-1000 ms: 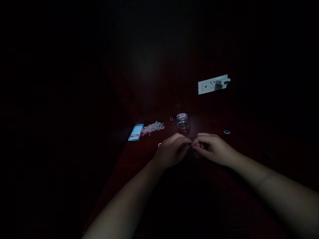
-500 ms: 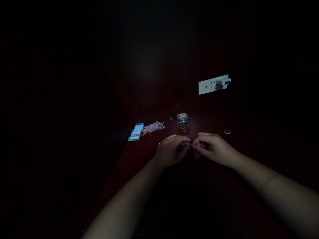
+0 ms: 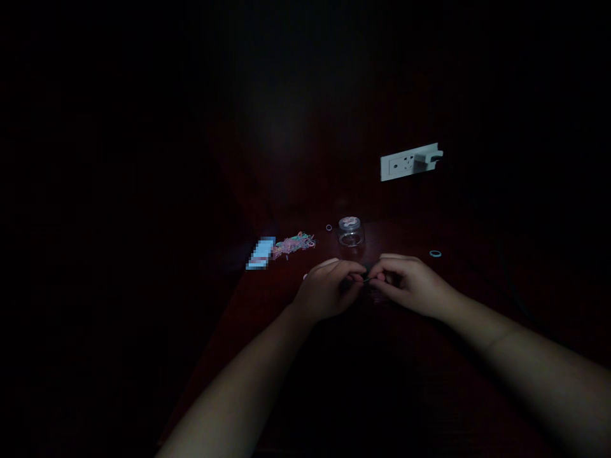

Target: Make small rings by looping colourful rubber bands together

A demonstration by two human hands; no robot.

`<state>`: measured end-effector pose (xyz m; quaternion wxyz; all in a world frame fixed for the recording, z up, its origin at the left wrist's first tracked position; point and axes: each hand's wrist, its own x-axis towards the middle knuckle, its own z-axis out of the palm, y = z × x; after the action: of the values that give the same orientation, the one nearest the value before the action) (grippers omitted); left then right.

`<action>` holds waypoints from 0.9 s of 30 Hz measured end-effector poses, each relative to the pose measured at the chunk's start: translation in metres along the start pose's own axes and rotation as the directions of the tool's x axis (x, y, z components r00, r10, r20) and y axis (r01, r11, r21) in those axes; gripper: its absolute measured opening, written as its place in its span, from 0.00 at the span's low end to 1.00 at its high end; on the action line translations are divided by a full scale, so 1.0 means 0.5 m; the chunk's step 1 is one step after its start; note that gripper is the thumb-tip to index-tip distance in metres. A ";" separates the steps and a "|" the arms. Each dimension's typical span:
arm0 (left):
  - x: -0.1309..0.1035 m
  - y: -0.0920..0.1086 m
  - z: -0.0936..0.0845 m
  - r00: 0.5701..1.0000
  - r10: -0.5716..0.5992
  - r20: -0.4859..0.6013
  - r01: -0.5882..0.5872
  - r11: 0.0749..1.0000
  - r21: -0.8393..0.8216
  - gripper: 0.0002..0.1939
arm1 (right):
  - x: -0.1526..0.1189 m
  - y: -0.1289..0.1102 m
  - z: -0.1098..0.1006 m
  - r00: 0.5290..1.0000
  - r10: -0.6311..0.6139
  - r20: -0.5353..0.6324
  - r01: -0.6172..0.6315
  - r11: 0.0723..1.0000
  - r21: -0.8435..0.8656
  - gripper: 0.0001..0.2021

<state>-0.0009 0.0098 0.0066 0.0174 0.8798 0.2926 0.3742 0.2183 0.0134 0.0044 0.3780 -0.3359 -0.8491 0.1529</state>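
Note:
My left hand point(image 3: 330, 287) and my right hand point(image 3: 409, 284) meet fingertip to fingertip over the dark red table. Each is closed in a pinch. Between them a thin, pale elastic band point(image 3: 366, 280) spans the small gap; most of it is hidden by fingers. Just beyond stands a clear jar point(image 3: 351, 238) with a lid. To the left lies a pile of small coloured elastic bands point(image 3: 292, 245). A light blue hair tie point(image 3: 435, 254) rests right of my right hand, and a small ring-shaped band point(image 3: 329, 228) sits left of the jar.
A phone with a lit, pixelated screen point(image 3: 261, 253) lies at the table's left edge beside the pile. On the wall behind is a white socket panel point(image 3: 398, 165) with a plug point(image 3: 426, 159) in it. A dark cable point(image 3: 515, 296) runs down at the right. Surroundings are very dark.
Both hands stay in nearly the same place. Only the fingertips and the thin band between them have shifted very slightly.

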 end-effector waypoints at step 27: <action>0.002 0.004 -0.004 1.000 0.002 0.017 -0.002 1.000 0.010 0.09 | -0.002 -0.001 -0.002 1.000 -0.006 0.002 0.006 1.000 -0.004 0.07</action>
<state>-0.0007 0.0085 0.0089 0.0149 0.8833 0.2935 0.3653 0.2195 0.0122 0.0049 0.3769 -0.3338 -0.8508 0.1502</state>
